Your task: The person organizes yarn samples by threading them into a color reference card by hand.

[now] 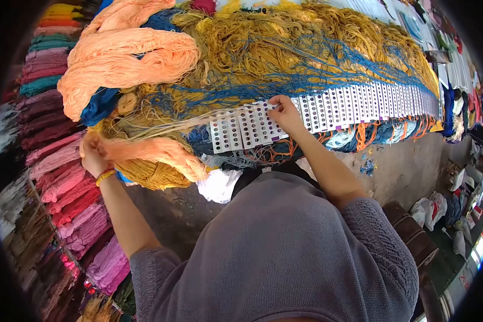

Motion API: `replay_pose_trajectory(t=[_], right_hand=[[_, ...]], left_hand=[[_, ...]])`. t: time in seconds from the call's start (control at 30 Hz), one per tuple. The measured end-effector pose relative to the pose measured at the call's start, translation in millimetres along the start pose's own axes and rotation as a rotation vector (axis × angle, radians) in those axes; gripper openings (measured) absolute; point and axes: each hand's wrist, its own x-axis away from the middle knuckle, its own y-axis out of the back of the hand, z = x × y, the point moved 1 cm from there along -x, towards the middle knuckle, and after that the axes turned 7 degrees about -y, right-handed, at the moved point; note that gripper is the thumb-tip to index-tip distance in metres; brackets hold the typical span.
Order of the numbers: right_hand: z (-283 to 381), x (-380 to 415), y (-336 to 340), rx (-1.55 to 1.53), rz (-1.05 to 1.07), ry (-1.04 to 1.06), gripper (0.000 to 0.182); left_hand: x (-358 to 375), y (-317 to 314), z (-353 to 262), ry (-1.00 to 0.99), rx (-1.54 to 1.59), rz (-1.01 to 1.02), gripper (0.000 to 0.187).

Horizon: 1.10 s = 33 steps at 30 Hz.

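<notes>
My left hand (93, 154) is closed around a bundle of peach yarn (155, 153) and a few pale strands that stretch right toward the cards. My right hand (284, 114) presses its fingers on a long row of white punched sample cards (354, 104), near the row's left end. The cards lie along the front of a heap of mustard-yellow yarn (284, 43) threaded with blue strands. A large peach skein (123, 59) rests on the heap's left side.
Stacked skeins in pink, maroon and teal (59, 182) line the left. Orange and blue yarn (392, 131) hangs below the cards. A concrete floor (408, 166) runs to the right, with white bags (429, 209) and clutter beyond.
</notes>
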Motion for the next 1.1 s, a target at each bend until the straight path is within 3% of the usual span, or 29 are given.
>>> replay_pose_trajectory(t=[0.1,0.13,0.17,0.2,0.27,0.3,0.37,0.4,0.43,0.5,0.57,0.63,0.67,0.7,0.77,0.87,0.97,1.0,1.1], right_hand=[[5,-4,-6,-0.058,-0.008,-0.022,0.024],[7,-5,-10,-0.092,-0.008,0.006,0.022],[34,6,-15,-0.061,-0.007,0.018,0.018],[59,17,-19,-0.053,0.045,0.008,0.017],[80,30,-31,0.003,0.099,0.085,0.017],[84,35,-32,0.007,0.095,0.091,0.017],[93,43,-31,0.416,-0.066,0.234,0.029],[88,43,-30,0.419,-0.069,0.234,0.029],[78,43,-30,0.614,-0.109,0.255,0.036],[58,41,-30,0.875,-0.133,0.224,0.049],[52,41,-30,0.888,-0.145,0.205,0.049],[54,41,-28,0.895,-0.126,0.16,0.049],[55,40,-27,0.878,-0.119,0.169,0.049],[55,39,-25,0.862,-0.112,0.179,0.049],[56,38,-20,0.846,-0.102,0.16,0.05],[56,39,-14,0.738,-0.125,0.165,0.047],[51,37,-10,0.682,-0.096,0.164,0.047],[47,35,-10,0.68,-0.114,0.186,0.047],[46,34,-9,0.65,-0.098,0.171,0.046]], left_hand=[[62,-51,-61,0.027,0.063,0.439,0.033],[60,-63,-30,0.459,0.438,0.704,0.041],[108,-91,-52,0.545,0.343,0.851,0.045],[141,-115,-56,0.658,0.527,0.895,0.046],[185,-144,-50,0.836,0.585,0.992,0.04],[195,-155,-42,0.777,0.386,0.981,0.036],[202,-174,-9,0.564,0.368,1.063,0.032],[206,-179,-6,0.563,0.363,1.052,0.03],[210,-184,-2,0.565,0.364,1.057,0.03],[218,-195,14,0.439,-0.039,1.022,0.033],[229,-210,44,0.417,0.043,0.976,0.038],[234,-226,69,0.19,-0.129,1.068,0.035],[238,-235,81,-0.236,-0.146,1.112,0.023],[241,-237,76,-0.235,-0.143,1.121,0.023],[244,-240,60,-0.184,-0.478,1.168,0.039],[238,-237,52,-0.149,-0.606,1.119,0.04],[207,-215,79,-0.431,-0.486,1.157,0.024],[199,-199,38,-0.494,-0.44,1.126,0.021],[152,-152,9,0.193,-0.278,0.954,0.015]])
